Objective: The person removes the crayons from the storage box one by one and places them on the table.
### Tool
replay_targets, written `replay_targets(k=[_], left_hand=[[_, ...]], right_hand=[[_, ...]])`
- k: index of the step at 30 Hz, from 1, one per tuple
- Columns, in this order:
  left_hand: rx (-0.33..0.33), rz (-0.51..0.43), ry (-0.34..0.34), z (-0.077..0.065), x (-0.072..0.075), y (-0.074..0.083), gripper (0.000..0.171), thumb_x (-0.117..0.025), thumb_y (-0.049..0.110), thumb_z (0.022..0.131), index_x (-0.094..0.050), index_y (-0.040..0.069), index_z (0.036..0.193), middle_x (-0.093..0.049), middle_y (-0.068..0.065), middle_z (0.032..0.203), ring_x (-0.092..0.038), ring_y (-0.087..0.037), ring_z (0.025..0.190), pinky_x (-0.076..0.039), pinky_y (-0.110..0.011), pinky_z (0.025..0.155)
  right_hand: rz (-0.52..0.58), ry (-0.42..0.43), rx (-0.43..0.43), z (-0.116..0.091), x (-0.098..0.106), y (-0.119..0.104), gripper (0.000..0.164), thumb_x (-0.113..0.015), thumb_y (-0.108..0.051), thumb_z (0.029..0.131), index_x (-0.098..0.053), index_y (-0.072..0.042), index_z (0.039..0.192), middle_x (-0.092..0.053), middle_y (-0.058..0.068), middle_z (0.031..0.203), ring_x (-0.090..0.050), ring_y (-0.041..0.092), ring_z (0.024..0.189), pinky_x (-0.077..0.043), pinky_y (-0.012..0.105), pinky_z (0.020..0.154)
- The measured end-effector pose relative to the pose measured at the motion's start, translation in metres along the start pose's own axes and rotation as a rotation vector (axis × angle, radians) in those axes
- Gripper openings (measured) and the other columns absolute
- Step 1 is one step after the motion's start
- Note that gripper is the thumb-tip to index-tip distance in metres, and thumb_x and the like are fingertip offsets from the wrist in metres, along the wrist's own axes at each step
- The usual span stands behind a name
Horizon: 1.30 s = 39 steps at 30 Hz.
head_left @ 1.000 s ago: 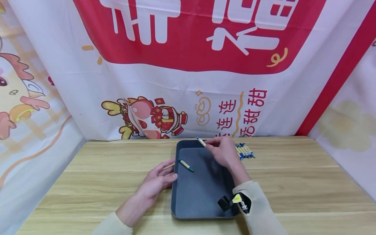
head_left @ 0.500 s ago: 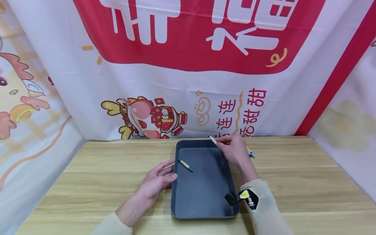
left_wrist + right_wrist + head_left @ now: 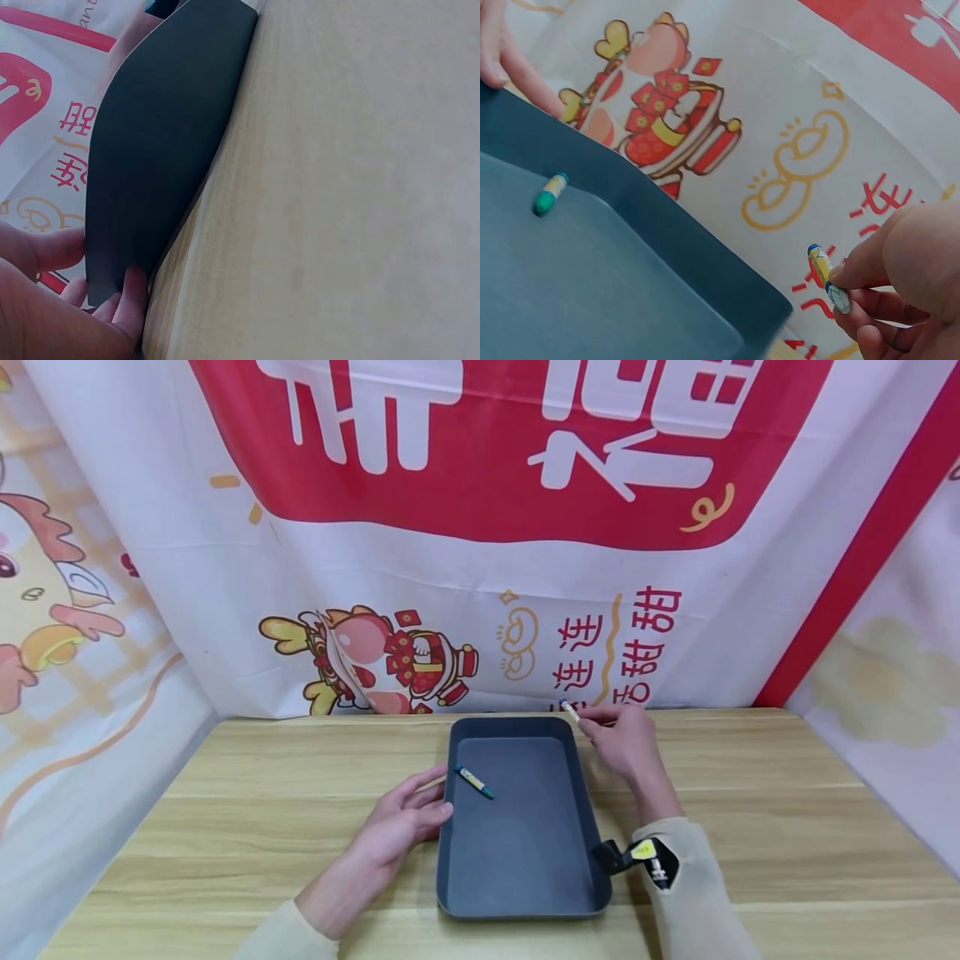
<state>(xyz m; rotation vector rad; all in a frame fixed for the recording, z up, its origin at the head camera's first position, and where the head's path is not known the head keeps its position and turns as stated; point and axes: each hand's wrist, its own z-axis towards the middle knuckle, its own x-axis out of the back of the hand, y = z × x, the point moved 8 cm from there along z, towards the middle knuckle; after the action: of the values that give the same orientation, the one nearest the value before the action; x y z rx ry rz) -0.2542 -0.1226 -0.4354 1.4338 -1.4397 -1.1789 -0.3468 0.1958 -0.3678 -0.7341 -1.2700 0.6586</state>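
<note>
A dark grey tray [image 3: 525, 852] lies lengthwise on the wooden table. My left hand [image 3: 401, 822] holds its left side, thumb at the rim and fingers along the outer wall [image 3: 165, 142] in the left wrist view. Inside the tray, near that side, a green crayon [image 3: 475, 782] lies at a slant. Just past the tray's far right corner, my right hand [image 3: 626, 743] pinches a crayon with a pale tip [image 3: 840, 300] between thumb and fingers. It has a yellow wrapper with blue bands and is raised at a tilt.
A white printed cloth with a red panel [image 3: 487, 493] hangs behind the table's back edge. The table top [image 3: 787, 827] stretches to both sides of the tray. A black camera mount [image 3: 637, 857] on the right wrist sits close over the tray's right rim.
My right hand has moved right, carrying the pinched crayon from over the tray's far end to beyond its right corner. It now hides the row of crayons seen earlier. The left hand stays put.
</note>
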Motion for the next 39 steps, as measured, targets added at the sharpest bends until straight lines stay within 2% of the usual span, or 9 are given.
replay_targets(k=[11, 23, 32, 39], left_hand=[[-0.002, -0.009, -0.003, 0.001, 0.0, -0.001, 0.061, -0.07, 0.0, 0.097, -0.055, 0.015, 0.155, -0.057, -0.022, 0.156, -0.07, -0.027, 0.128, -0.061, -0.037, 0.102], [0.004, -0.006, -0.008, 0.001, 0.001, -0.002, 0.061, -0.07, 0.001, 0.097, -0.055, 0.015, 0.155, -0.057, -0.021, 0.156, -0.069, -0.028, 0.13, -0.06, -0.039, 0.103], [0.007, -0.005, -0.005, 0.0, 0.001, -0.001, 0.061, -0.07, 0.001, 0.097, -0.055, 0.015, 0.154, -0.058, -0.021, 0.156, -0.068, -0.029, 0.131, -0.06, -0.039, 0.103], [0.008, -0.001, -0.006, 0.0, 0.0, 0.0, 0.061, -0.07, 0.001, 0.098, -0.055, 0.015, 0.155, -0.057, -0.021, 0.156, -0.068, -0.029, 0.131, -0.06, -0.04, 0.104]], right_hand=[[-0.006, 0.044, -0.057, 0.004, 0.021, 0.027, 0.028, -0.071, -0.023, 0.1, -0.08, -0.008, 0.121, -0.078, 0.017, 0.122, -0.066, 0.029, 0.114, -0.05, 0.03, 0.086], [0.01, 0.084, -0.114, 0.005, 0.038, 0.056, 0.029, -0.07, -0.022, 0.1, -0.079, -0.011, 0.125, -0.078, 0.016, 0.124, -0.068, 0.029, 0.116, -0.05, 0.03, 0.09], [0.034, 0.059, -0.191, 0.004, 0.038, 0.077, 0.032, -0.07, -0.022, 0.1, -0.076, -0.008, 0.128, -0.076, 0.019, 0.128, -0.066, 0.031, 0.119, -0.048, 0.031, 0.09], [0.019, 0.091, -0.244, 0.004, 0.04, 0.09, 0.032, -0.071, -0.026, 0.101, -0.077, -0.008, 0.127, -0.074, 0.019, 0.132, -0.062, 0.033, 0.128, -0.046, 0.044, 0.106]])
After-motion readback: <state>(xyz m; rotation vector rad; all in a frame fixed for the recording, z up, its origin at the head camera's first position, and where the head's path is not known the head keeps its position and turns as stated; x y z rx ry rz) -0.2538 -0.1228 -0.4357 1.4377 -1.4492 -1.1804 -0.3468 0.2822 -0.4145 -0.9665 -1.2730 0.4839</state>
